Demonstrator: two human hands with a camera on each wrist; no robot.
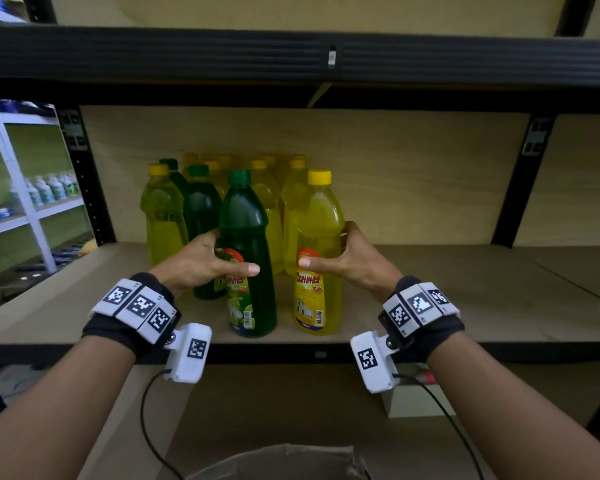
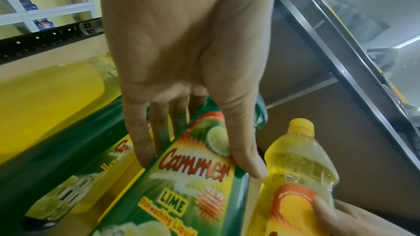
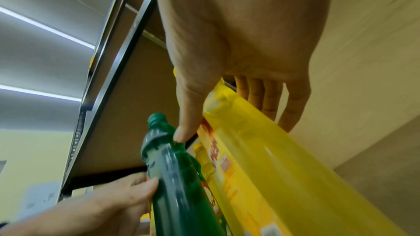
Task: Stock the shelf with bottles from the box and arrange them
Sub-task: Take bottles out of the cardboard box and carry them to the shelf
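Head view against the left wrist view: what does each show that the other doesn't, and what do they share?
Only the head view shows the rows of yellow and green bottles standing behind, the shelf board, both wrist rigs and the cardboard box below.

Only the left wrist view shows the green bottle's label wording, "LIME" under the brand name, and the left hand's fingers behind that bottle.

Both show the left hand with its grip on the green bottle, and the right hand holding the yellow bottle beside it.

Both forearms extended forward, wrists level, banded. Left hand (image 1: 201, 261) wraps green bottle (image 1: 248, 251), thumb across label. Right hand (image 1: 352, 261) wraps yellow bottle (image 1: 317, 258), thumb in front, fingers behind.
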